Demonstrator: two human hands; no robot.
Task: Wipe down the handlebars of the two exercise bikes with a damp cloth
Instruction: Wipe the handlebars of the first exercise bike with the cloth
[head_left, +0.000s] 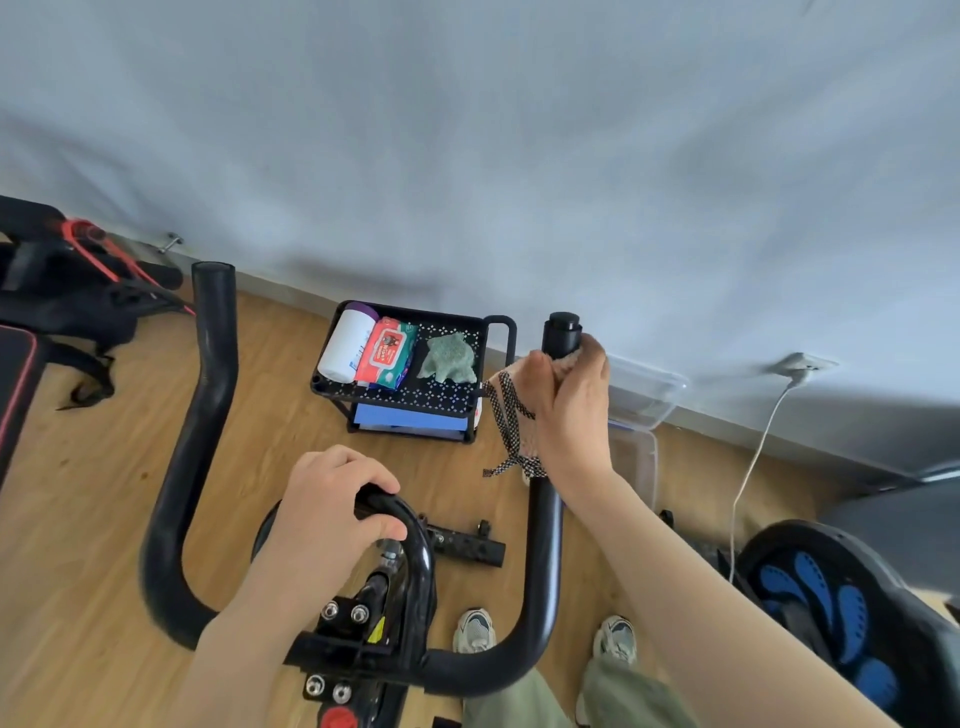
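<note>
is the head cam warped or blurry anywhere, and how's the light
Head view: strong wide-angle warp, the baseboard bows and the wall leans; light is soft and even, with just a faint shadow on the wall behind the cart; the handlebar looks slightly smeared at its lower left bend; the right hand gripping the cloth and the left hand look fairly sharp.

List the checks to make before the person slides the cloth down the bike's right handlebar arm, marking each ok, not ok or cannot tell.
1. Right hand grips the cloth round the right handlebar arm: ok.
2. Left hand holds the centre loop: ok.
3. Right handlebar arm below the cloth is free of obstacles: ok.
4. Cloth is damp: cannot tell.
5. Left handlebar arm already wiped: cannot tell.
</note>
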